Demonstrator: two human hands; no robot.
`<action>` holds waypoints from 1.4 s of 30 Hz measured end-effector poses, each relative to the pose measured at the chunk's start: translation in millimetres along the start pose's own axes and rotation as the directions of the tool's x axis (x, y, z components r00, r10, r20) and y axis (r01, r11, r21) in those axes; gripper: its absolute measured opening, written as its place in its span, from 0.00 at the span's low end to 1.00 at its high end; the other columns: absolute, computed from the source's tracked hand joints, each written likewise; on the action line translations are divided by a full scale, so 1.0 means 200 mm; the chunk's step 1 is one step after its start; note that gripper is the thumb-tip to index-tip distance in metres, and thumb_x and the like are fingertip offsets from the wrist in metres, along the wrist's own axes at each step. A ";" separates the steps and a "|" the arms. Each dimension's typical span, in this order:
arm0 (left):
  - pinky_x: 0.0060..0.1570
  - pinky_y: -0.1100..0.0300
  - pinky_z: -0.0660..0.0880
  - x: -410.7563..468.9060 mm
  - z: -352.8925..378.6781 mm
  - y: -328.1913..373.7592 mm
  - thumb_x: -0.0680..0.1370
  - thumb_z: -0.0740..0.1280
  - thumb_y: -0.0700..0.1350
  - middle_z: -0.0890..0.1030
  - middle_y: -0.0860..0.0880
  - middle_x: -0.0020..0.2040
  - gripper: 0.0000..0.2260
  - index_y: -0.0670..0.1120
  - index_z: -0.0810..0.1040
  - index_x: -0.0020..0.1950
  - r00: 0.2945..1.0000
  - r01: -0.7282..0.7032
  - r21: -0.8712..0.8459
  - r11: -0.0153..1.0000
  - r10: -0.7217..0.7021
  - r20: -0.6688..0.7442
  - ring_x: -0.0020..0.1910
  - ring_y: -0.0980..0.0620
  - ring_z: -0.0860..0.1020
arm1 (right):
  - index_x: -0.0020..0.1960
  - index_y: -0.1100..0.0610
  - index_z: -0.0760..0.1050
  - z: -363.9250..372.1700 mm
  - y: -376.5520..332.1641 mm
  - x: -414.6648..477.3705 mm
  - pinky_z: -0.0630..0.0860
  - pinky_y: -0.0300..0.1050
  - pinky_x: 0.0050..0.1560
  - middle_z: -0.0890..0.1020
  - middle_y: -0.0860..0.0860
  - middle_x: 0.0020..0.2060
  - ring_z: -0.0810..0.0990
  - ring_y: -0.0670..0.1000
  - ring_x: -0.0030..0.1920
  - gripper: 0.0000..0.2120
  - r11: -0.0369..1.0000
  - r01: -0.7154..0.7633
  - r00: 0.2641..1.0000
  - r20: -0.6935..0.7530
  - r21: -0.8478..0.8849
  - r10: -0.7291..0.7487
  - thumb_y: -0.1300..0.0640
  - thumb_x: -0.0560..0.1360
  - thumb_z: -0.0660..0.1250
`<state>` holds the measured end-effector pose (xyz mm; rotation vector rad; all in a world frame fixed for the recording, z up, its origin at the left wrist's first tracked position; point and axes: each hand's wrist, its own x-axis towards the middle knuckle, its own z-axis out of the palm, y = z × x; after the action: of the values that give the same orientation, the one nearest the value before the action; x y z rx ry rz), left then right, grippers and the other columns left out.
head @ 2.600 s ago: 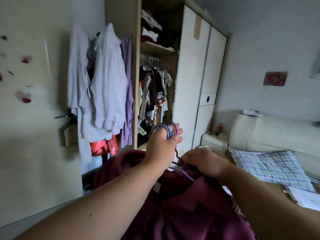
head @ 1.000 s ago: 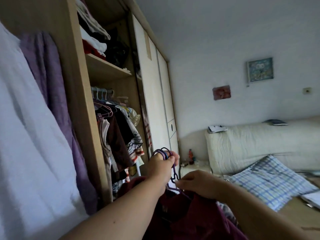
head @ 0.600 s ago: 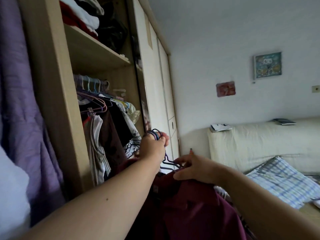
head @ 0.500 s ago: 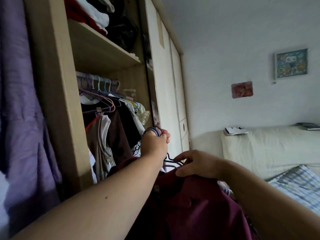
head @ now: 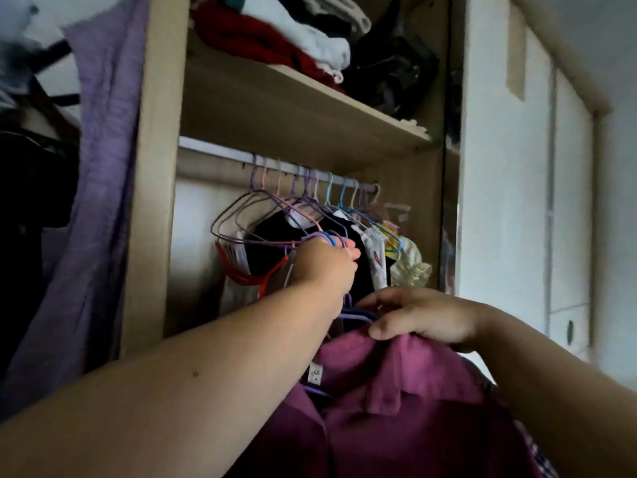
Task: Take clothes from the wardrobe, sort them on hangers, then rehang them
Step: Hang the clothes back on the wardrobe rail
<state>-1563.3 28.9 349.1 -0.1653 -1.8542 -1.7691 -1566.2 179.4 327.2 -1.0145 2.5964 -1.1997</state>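
A maroon shirt (head: 396,419) is held up in front of the open wardrobe (head: 151,188), below the rail (head: 220,153) and not yet hung on it. It is carried on thin wire hangers. Their hanger hooks (head: 327,237), purple and blue, are bunched together and clasped in the curled fingers of the left hand (head: 324,263). The collar (head: 393,367) is covered by the right hand (head: 427,319), with the thumb laid on the fabric; whether it is pinched there cannot be told.

The shirt is judged soft and light, and apt to slide off smooth wire. It is best borne by the hooks and steadied at the collar.

1 white tag (head: 315,374) inside the neck is read as "S"; no other writing can be made out.

Hung clothes (head: 275,243), dark and pale, are crowded along the rail. Folded clothes (head: 275,39) in red and white are stacked on the shelf (head: 293,108) above. A purple garment (head: 103,167) is draped outside at the left.
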 end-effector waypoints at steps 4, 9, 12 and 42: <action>0.40 0.63 0.73 0.18 -0.04 0.14 0.79 0.60 0.36 0.79 0.48 0.40 0.10 0.46 0.73 0.40 1.000 0.021 0.009 1.000 -0.021 -0.021 0.33 0.55 0.75 | 0.53 0.52 0.80 -0.11 -0.06 0.17 0.75 0.43 0.57 0.84 0.51 0.49 0.82 0.47 0.49 0.22 0.992 0.120 0.993 -0.025 0.049 -0.118 0.51 0.60 0.72; 0.43 0.58 0.72 0.37 -0.10 0.29 0.82 0.54 0.36 0.78 0.49 0.42 0.14 0.47 0.71 0.40 0.999 0.035 0.016 0.999 -0.035 -0.005 0.37 0.53 0.76 | 0.52 0.62 0.80 -0.16 -0.19 0.38 0.75 0.46 0.56 0.82 0.60 0.53 0.80 0.53 0.49 0.22 0.968 0.228 0.974 -0.042 0.106 -0.225 0.49 0.63 0.69; 0.40 0.56 0.74 0.49 -0.14 0.36 0.82 0.53 0.34 0.79 0.45 0.53 0.12 0.44 0.73 0.45 1.000 0.025 0.079 0.997 -0.025 -0.001 0.51 0.47 0.79 | 0.53 0.65 0.80 -0.20 -0.24 0.52 0.73 0.54 0.61 0.82 0.62 0.53 0.80 0.59 0.51 0.20 0.957 0.205 0.978 -0.013 0.203 -0.207 0.52 0.67 0.70; 0.53 0.59 0.74 1.44 -0.73 0.28 0.76 0.67 0.39 0.81 0.42 0.53 0.09 0.41 0.80 0.55 0.835 -0.002 0.705 0.709 0.389 -0.389 0.51 0.46 0.79 | 0.32 0.62 0.75 -0.19 -0.75 1.82 0.68 0.31 0.20 0.76 0.51 0.20 0.73 0.45 0.17 0.07 0.775 0.417 0.908 -0.190 0.475 -0.373 0.71 0.66 0.69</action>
<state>-1731.8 -186.9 530.2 0.3513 -1.8445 -0.7584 -1781.7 -89.4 522.3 -1.4363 1.9649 -1.9269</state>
